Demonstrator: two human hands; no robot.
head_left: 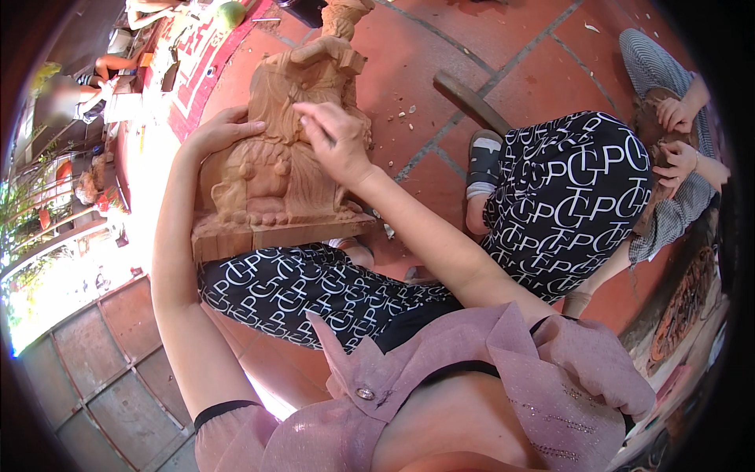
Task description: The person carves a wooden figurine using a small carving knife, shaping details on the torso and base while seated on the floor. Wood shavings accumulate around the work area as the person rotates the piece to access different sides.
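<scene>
A carved wooden statue (pixel 267 185), light brown and unpainted, rests in front of me, its base by my patterned trouser leg. It shows a robed figure above a rounded, beast-like shape on a flat base. My left hand (pixel 222 132) lies against the statue's left side with its fingers stretched out. Over the robe folds at the middle, my right hand (pixel 336 141) is closed, its fingertips at the carved surface. A small dark bit shows at its curled fingers, but I cannot make out what it is.
A wooden bar (pixel 472 102) lies on the red tiled floor (pixel 440 47), among scattered chips. At the right, another person's hands (pixel 676 141) work on a brown piece. Back left are a red patterned rug (pixel 197 86), a green round fruit (pixel 231 15) and another seated person.
</scene>
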